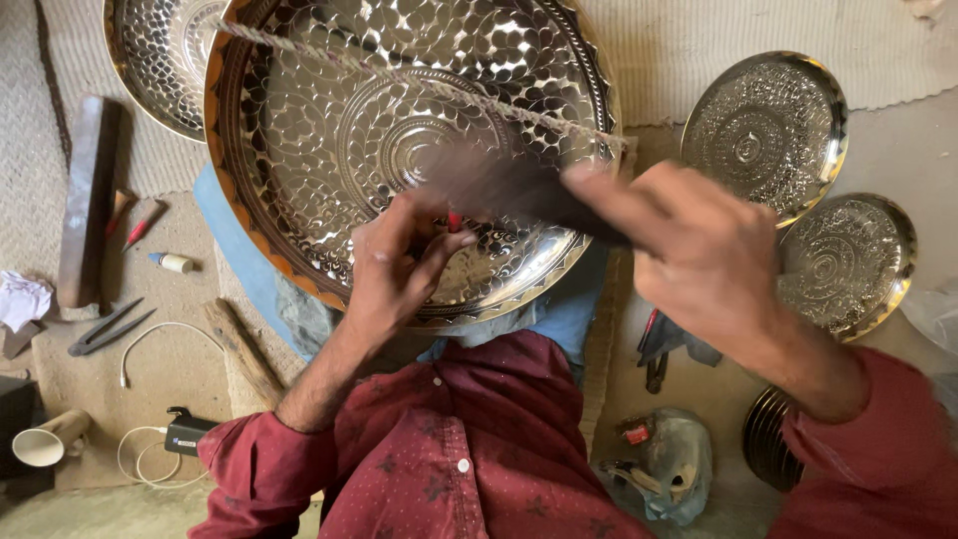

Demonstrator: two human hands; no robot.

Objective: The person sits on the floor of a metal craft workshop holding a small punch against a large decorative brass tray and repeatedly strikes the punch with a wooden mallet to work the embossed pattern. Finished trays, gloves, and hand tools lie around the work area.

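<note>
While the left hand (394,269) pinches a red-tipped punch (455,221) against the engraved tray (299,120), right fingers (609,200) clamp a blurred hammer (519,190).

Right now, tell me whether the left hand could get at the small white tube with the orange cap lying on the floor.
Probably yes: the left hand is busy at the large engraved metal plate, but the tube lies uncovered on its side.

— What can't you make out?
— The dark tool (529,200) in my right hand (699,260) is smeared by motion; its shape is lost. My left hand (399,269) hides most of a small red-tipped punch (455,221).
— And the big engraved tray (399,150)?
— Its far rim runs off the top edge.
</note>
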